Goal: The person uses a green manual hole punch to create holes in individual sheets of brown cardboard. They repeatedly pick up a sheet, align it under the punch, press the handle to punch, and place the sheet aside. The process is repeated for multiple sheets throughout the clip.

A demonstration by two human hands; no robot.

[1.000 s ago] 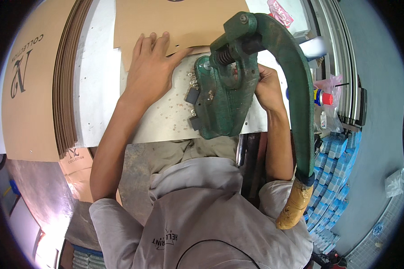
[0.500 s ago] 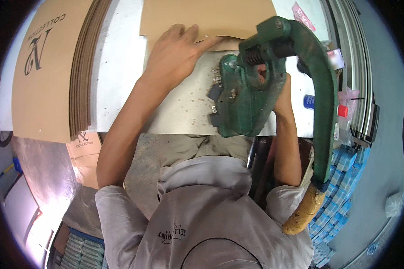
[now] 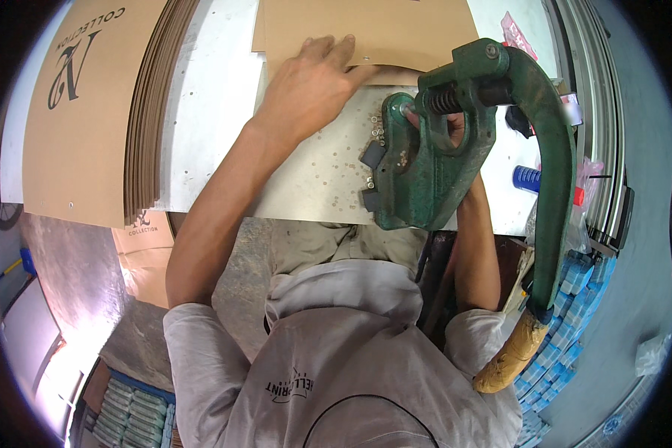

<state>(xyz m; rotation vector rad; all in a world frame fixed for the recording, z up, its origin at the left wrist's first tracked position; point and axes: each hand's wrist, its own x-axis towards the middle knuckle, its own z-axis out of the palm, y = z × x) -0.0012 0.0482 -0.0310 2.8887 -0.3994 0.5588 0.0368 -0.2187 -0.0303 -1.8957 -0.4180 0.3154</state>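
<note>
My left hand [image 3: 310, 89] lies over the near edge of a brown cardboard sheet [image 3: 396, 33]. Its fingers rest on top and the thumb stretches right along the lifted edge, gripping it. A small metal eyelet [image 3: 366, 58] sits in the sheet near that edge. Beside it stands a green hand press [image 3: 440, 179] with a spring and a long lever ending in a tape-wrapped handle [image 3: 511, 351]. Behind the press is my right hand [image 3: 455, 128], mostly hidden; one fingertip shows at the round die [image 3: 405, 108], and what it holds, if anything, cannot be seen.
Several loose eyelets [image 3: 377, 131] and two dark blocks [image 3: 372, 154] lie left of the press base. A tall stack of printed cardboard [image 3: 89, 142] stands at the left of the white table [image 3: 205, 97]. A blue can [image 3: 528, 178] lies right of the press. Blue-wrapped bundles [image 3: 567, 328] are stacked at lower right.
The view has shifted slightly. My right fingertip has come into sight at the press die. My left hand stays at the cardboard edge, and the eyelet now shows more plainly.
</note>
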